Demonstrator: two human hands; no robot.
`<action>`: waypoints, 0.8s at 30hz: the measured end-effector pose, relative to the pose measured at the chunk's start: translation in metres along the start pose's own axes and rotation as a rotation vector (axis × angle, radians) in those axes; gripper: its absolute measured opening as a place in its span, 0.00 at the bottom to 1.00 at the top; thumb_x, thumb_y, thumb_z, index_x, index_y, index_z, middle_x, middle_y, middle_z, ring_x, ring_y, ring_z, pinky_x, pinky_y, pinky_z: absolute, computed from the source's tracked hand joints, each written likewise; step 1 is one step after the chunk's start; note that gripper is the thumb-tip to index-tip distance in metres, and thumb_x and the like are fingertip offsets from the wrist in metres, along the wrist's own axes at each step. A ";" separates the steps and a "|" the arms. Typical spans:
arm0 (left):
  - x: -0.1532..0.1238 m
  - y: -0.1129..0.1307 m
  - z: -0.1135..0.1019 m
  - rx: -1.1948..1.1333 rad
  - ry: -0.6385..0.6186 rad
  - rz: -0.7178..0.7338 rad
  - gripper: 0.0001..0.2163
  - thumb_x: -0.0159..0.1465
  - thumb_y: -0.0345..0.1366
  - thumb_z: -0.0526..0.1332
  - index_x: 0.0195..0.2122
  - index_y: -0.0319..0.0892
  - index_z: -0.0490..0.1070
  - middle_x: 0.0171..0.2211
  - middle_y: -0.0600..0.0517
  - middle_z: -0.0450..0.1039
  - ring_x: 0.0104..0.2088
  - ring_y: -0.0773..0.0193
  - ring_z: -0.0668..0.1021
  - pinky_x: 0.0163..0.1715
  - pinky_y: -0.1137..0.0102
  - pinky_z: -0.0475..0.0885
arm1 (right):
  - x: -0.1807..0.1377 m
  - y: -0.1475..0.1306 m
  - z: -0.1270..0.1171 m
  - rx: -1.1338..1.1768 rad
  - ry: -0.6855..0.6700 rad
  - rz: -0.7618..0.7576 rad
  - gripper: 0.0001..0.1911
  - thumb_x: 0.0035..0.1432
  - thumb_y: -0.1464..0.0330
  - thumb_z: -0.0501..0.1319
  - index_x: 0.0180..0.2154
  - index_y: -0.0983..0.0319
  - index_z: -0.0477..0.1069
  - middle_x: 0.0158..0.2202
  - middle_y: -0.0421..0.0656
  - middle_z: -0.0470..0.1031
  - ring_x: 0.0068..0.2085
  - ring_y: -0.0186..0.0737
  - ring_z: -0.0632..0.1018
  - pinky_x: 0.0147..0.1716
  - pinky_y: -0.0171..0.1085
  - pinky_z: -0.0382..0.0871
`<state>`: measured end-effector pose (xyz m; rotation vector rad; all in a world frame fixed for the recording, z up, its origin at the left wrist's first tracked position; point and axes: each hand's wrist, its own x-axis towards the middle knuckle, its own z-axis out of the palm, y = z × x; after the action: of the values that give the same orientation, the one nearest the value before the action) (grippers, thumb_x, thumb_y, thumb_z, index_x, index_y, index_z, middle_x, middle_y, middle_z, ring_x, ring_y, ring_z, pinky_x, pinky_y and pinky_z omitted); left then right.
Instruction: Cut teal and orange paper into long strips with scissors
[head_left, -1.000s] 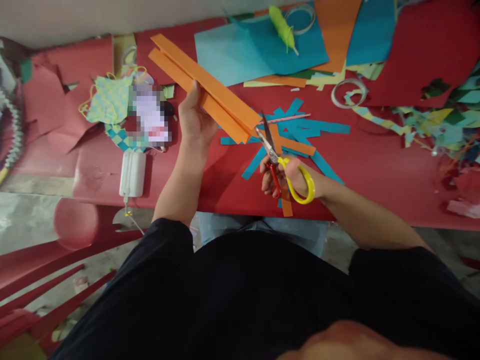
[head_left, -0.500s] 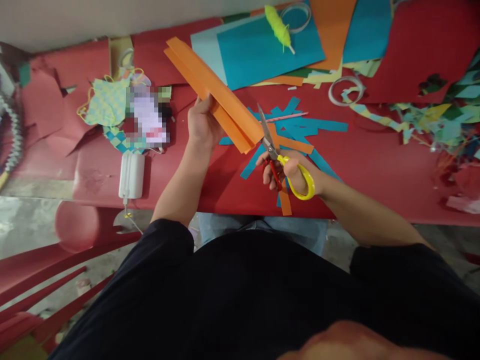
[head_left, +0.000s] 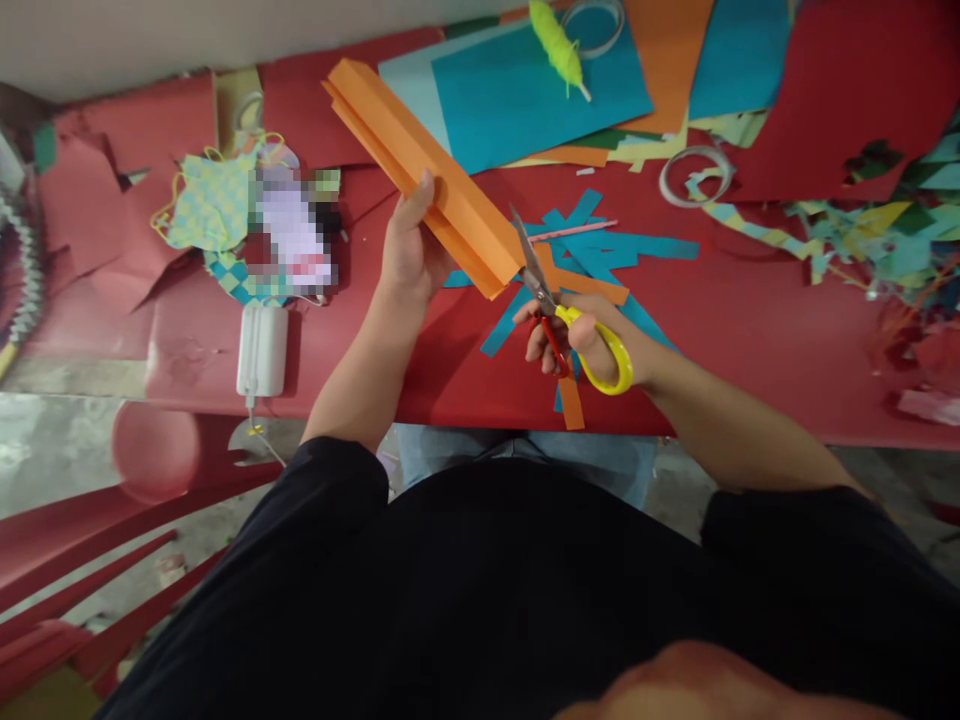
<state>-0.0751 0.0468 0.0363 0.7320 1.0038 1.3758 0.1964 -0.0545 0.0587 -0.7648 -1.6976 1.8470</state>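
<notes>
Left hand: The left hand (head_left: 409,245) grips the folded orange paper strip (head_left: 442,195) near its middle, with the thumb on top and the fingers (head_left: 396,235) curled under the lower edge.

Right hand: The right hand (head_left: 581,345) is closed through the yellow-handled scissors (head_left: 611,360), which have a red inner grip. Their blades stand slightly open, pointing up and left, right beside the strip's near end. It is hard to tell whether the paper lies between them.

Orange strip: It sits above the table, angled from the hands toward the far edge. The paper looks light and fairly stiff along its folds, but its free end may flex. Holding it close to the end being worked would likely steady it best.

Table: The red-covered table (head_left: 750,395) has its near edge just beyond the forearms. The open red surface to the right of the scissors leaves the most room for moving.

Around them: Loose teal paper strips (head_left: 637,248) lie under the scissors, and a teal paper sheet (head_left: 532,90) lies beyond the orange strip. A white plastic box (head_left: 262,350) sits left of the left forearm.
</notes>
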 end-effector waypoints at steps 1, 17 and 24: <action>0.000 0.000 0.000 0.014 -0.004 -0.002 0.21 0.61 0.69 0.67 0.43 0.62 0.80 0.50 0.54 0.87 0.70 0.49 0.79 0.68 0.54 0.79 | 0.000 0.000 0.000 -0.002 -0.004 -0.004 0.49 0.67 0.30 0.56 0.62 0.68 0.71 0.41 0.52 0.82 0.31 0.37 0.83 0.29 0.33 0.76; -0.009 0.006 0.008 -0.129 -0.061 0.076 0.11 0.70 0.53 0.71 0.40 0.54 0.80 0.41 0.55 0.83 0.46 0.58 0.85 0.59 0.60 0.81 | 0.000 -0.006 0.001 -0.104 0.028 0.025 0.47 0.70 0.31 0.56 0.61 0.68 0.72 0.39 0.51 0.82 0.29 0.38 0.83 0.29 0.35 0.78; -0.010 0.006 0.008 0.043 -0.003 0.067 0.20 0.67 0.67 0.67 0.43 0.57 0.78 0.47 0.54 0.85 0.65 0.52 0.80 0.70 0.54 0.75 | 0.003 -0.005 0.003 -0.072 0.062 0.054 0.47 0.65 0.29 0.59 0.60 0.64 0.74 0.37 0.47 0.82 0.28 0.39 0.82 0.27 0.37 0.76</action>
<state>-0.0700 0.0390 0.0462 0.8058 1.0173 1.4146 0.1926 -0.0543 0.0639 -0.8962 -1.7279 1.7868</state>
